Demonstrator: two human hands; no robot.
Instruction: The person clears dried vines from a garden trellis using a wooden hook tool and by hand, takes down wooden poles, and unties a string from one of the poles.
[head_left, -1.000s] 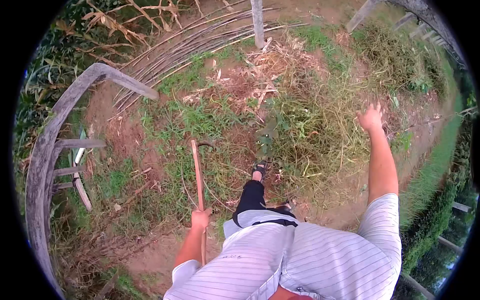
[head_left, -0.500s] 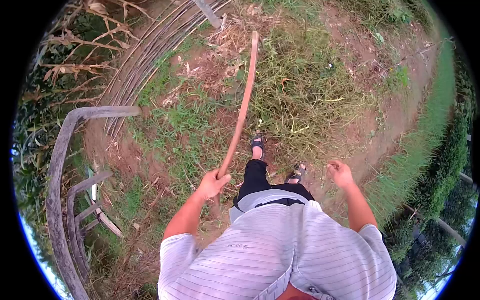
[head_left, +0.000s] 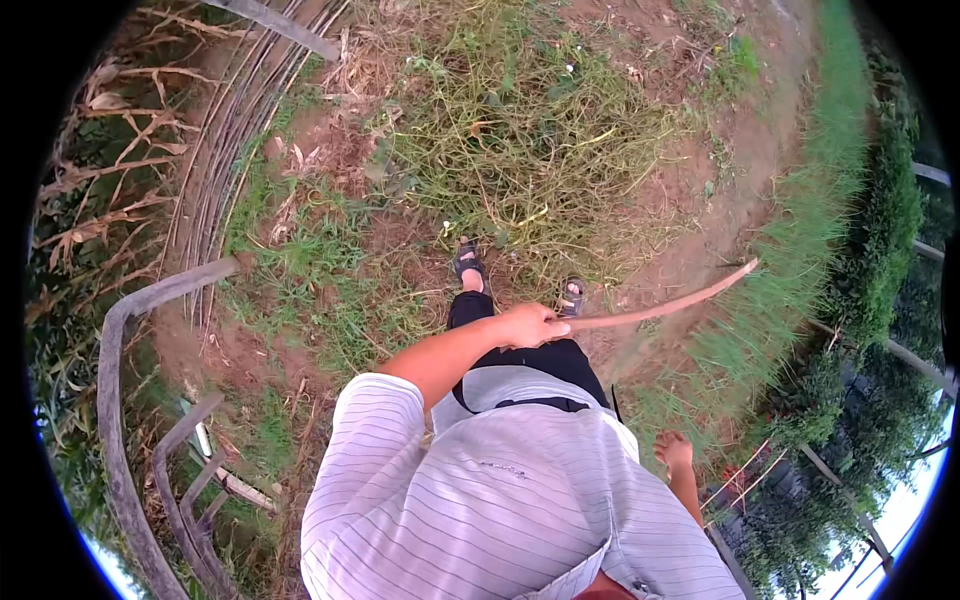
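I have the left grip (head_left: 528, 326) closed around the long, slightly curved, reddish-brown wooden stick (head_left: 655, 312), which extends rightward past the feet toward the green grass (head_left: 815, 250). I judge it stiff, fairly light; hold nearer mid-length for balance. The right grip (head_left: 673, 448) hangs beside the torso; I cannot tell its closure.

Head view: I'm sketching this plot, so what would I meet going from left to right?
Bent grey rail → left sandal → left hand → the wooden stick it grips → leafy hedge.
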